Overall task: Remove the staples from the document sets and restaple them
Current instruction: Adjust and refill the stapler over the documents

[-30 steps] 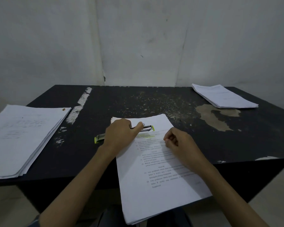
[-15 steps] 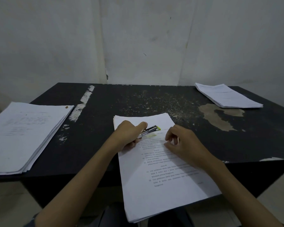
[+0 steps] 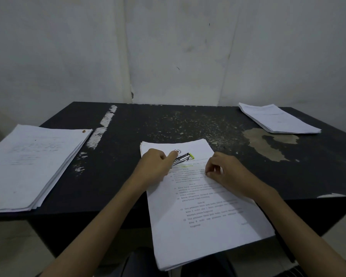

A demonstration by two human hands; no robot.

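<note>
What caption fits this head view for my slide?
Left hand grips the stapler over the middle document set while the right hand rests on it.

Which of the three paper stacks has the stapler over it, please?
The middle stack, the nearest one: the left hand holds the stapler over it; the left stack and far-right stack lie apart.
</note>
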